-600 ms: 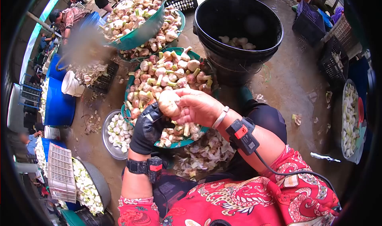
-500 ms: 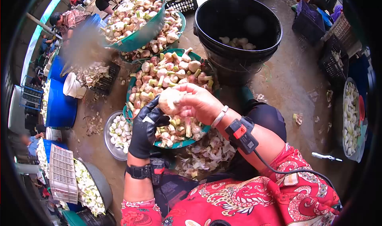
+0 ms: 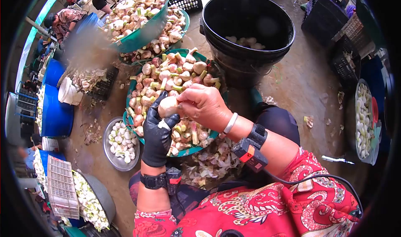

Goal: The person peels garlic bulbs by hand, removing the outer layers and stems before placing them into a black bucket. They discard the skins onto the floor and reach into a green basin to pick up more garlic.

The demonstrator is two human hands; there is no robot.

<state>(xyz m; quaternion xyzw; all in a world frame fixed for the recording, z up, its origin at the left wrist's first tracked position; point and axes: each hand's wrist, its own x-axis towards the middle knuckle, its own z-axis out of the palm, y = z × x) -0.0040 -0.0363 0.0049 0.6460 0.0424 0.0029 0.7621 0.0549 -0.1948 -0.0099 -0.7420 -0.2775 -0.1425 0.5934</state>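
Observation:
In its black glove, my left hand (image 3: pixel 157 134) is closed around a pale garlic bulb (image 3: pixel 168 107). My bare right hand (image 3: pixel 204 105) is pinched against the bulb's right side, its fingertips partly hidden; any bit of skin between them is too small to make out. Both hands are over a green basin (image 3: pixel 194 152) heaped with untrimmed garlic bulbs (image 3: pixel 165 75), some with green stem stubs. Left of the basin, a metal bowl (image 3: pixel 109 152) holds cleaned white bulbs (image 3: pixel 123 140). Loose garlic peelings (image 3: pixel 215 164) lie below the basin, in front of my body.
Beyond the basin stands a big black bucket (image 3: pixel 240 65) with several bulbs at its bottom. Another green basin (image 3: pixel 144 38) of garlic is at the upper left. Blue tubs (image 3: pixel 58 116) and a white bucket (image 3: pixel 70 91) stand left. A person (image 3: pixel 67 22) bends over at the far left.
My right hand has turned from an open-fingered hold to a knuckles-up pinch at the bulb. The bulb sits slightly farther left, and more of its smooth pale surface shows.

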